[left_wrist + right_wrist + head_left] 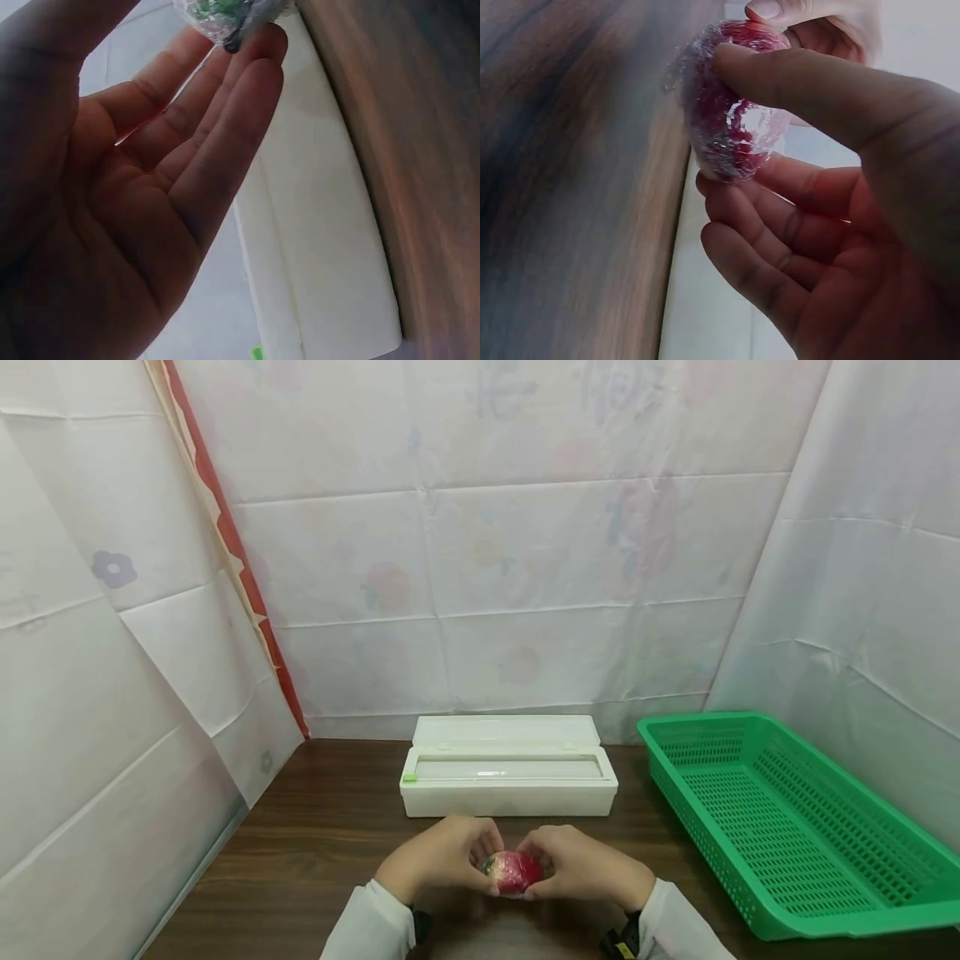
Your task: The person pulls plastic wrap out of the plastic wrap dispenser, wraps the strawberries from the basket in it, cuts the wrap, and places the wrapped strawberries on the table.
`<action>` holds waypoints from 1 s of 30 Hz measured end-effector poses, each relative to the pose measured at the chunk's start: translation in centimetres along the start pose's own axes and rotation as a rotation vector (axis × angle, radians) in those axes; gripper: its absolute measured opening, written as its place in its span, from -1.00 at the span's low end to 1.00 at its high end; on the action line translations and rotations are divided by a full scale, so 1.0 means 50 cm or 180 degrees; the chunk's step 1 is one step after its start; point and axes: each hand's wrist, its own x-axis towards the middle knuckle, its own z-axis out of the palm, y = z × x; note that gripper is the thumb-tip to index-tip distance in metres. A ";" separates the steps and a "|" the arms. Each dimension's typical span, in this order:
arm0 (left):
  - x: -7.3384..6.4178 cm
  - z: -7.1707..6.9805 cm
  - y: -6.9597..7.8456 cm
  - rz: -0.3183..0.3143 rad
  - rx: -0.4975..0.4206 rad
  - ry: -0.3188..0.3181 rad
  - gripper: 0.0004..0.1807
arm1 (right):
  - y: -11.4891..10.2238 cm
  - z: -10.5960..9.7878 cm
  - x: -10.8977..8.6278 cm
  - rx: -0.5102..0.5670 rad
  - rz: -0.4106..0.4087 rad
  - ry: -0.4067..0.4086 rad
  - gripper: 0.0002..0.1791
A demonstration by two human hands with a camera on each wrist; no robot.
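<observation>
Between both hands is a small red fruit [513, 872] with a yellowish patch and a green bit at its left end; its exact kind is unclear. Crinkled cling film covers it, shiny in the right wrist view [742, 131]. My left hand [448, 858] holds the green end with curled fingers and thumb. On the other side, my right hand [588, 864] pinches the fruit, thumb on one face and fingertips on the opposite one. In the left wrist view only the wrapped green end [214, 11] with a dark stem tip shows.
Just beyond the hands stands a white cling film dispenser [510, 802], its lid raised and a green slider [409, 777] at its left. A green perforated basket [780, 920] sits at the right. The dark wooden table [300, 868] meets white sheeting at the back and sides.
</observation>
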 end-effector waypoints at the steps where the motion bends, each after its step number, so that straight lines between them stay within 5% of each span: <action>1: 0.000 0.002 -0.001 -0.0011 0.0014 -0.0028 -0.59 | 0.001 0.002 0.000 -0.0023 0.0003 -0.0024 -0.52; 30: -0.006 0.008 0.009 -0.0299 0.0012 -0.0268 -0.64 | 0.004 0.028 0.000 -0.0189 0.0045 -0.0292 -0.50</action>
